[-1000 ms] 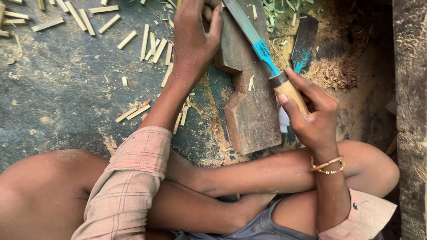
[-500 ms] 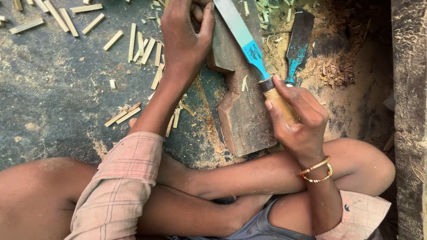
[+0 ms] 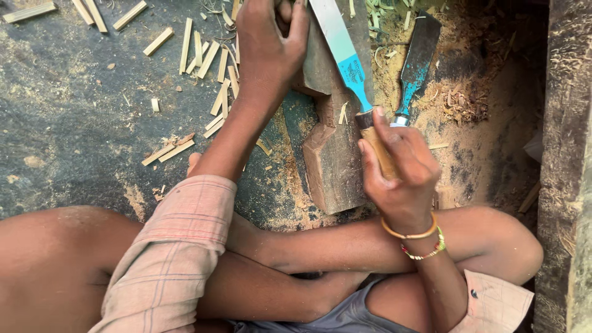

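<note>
The right hand [image 3: 401, 179] is closing its grip around the pale wooden handle of a chisel [image 3: 348, 68]. The chisel has a long flat steel blade with a blue band just above the handle, and it is lying slanted over a dark wooden block [image 3: 333, 154], its blade running up and to the left toward the top edge of the view, where its tip is passing out of sight. The block is resting on the ground in front of the person's crossed legs; it is dark brown, roughly cut, with a stepped notch showing on its left side and a paler sawn face at its near end. The left hand [image 3: 268, 46] is pressing down on the far part of the block, fingers curled over its top in a closed grip that is hiding whatever lies beneath them.

Just to the right of the block, a second chisel [image 3: 416, 68] with a dark blade and a blue-painted neck is lying on a patch of sawdust and curled shavings [image 3: 459, 102]. To the left, many short pale wood strips [image 3: 206, 58] are lying scattered over the dark ground [image 3: 74, 123], some close beside the left wrist. A rough dark timber [image 3: 564, 154] is standing along the right edge. A checked sleeve [image 3: 176, 246] is covering the left upper arm, and bangles [image 3: 416, 237] are circling the right wrist.
</note>
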